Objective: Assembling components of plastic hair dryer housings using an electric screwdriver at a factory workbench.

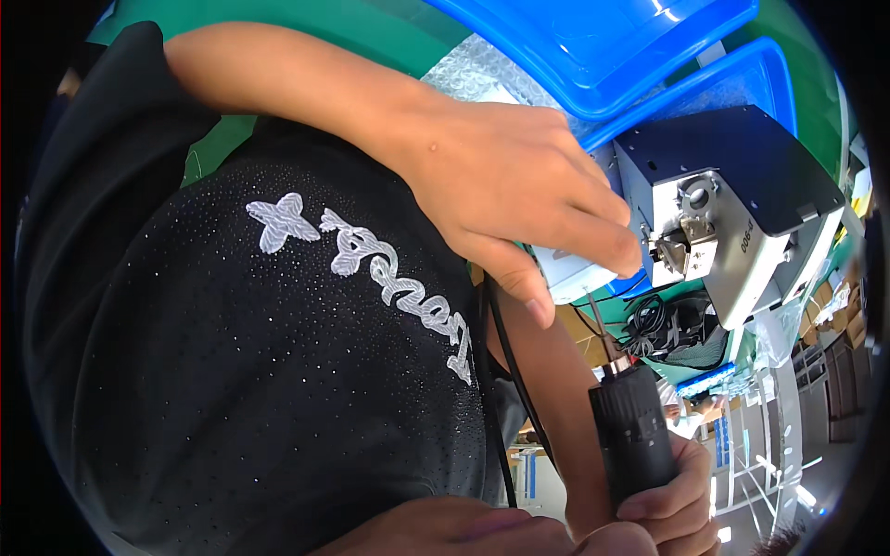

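My left hand (524, 190) reaches in from the upper left and is closed on a white box-like part (570, 278), its thumb along the near side and its fingers over the top. Most of the part is hidden under the hand. At the lower right, my right hand (681, 500) is wrapped round a black electric screwdriver (632, 426). The slim bit points up toward the white part's lower edge; its tip looks close to or touching that edge, and I cannot tell which. Just beyond my left fingers stands a metal machine (718, 218) with a black cover and a small mechanism on its face.
Blue plastic trays (593, 56) lie at the top, with bubble wrap (487, 69) beside them on a green surface (371, 42). Coiled black cable (649, 320) sits below the machine. A black cord (505, 380) hangs past my shirt. Shelving and boxes show in the background at right.
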Demonstrator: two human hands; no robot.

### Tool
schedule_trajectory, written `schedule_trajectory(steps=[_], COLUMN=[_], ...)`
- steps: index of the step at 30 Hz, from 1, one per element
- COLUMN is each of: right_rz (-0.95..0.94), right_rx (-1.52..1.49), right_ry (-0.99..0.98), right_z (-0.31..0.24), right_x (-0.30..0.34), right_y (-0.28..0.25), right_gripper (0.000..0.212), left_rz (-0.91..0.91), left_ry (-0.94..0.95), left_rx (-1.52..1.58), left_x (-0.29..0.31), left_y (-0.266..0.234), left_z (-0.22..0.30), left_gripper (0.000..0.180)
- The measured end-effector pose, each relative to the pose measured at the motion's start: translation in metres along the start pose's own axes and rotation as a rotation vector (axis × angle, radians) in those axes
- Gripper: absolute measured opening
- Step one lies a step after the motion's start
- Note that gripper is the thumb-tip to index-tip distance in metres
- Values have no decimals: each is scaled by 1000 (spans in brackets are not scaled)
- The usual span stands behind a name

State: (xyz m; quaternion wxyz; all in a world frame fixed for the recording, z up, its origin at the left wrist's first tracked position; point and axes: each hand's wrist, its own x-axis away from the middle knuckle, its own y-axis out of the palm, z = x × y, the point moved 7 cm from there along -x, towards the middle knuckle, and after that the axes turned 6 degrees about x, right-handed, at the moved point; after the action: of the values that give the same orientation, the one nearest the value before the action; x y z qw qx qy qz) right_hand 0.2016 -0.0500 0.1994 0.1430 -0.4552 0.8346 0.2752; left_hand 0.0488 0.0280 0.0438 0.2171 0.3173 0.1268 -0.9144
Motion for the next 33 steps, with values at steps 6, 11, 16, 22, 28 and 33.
schedule_trajectory(steps=[6, 11, 16, 22, 28, 33], right_rz=[-57, -90, -131, -183, 529, 109], right_rx=[56, 132, 192, 254, 941, 549], right_ry=[32, 16, -8, -63, -209, -90], right_z=[26, 25, 18, -35, 57, 42], right_x=[1, 6, 14, 23, -6, 3], right_y=[15, 29, 27, -10, -14, -15], right_gripper=[49, 54, 59, 65, 86, 81], left_rz=[16, 25, 7, 41, 74, 50], left_ry=[-30, -22, -40, -94, -18, -54], left_rx=[-11, -9, -7, 40, 14, 27], left_x=[1, 0, 3, 0, 0, 4], left_y=[-1, 0, -1, 5, 1, 3], left_z=[1, 2, -1, -6, -3, -2], left_gripper=[64, 65, 65, 66, 65, 65])
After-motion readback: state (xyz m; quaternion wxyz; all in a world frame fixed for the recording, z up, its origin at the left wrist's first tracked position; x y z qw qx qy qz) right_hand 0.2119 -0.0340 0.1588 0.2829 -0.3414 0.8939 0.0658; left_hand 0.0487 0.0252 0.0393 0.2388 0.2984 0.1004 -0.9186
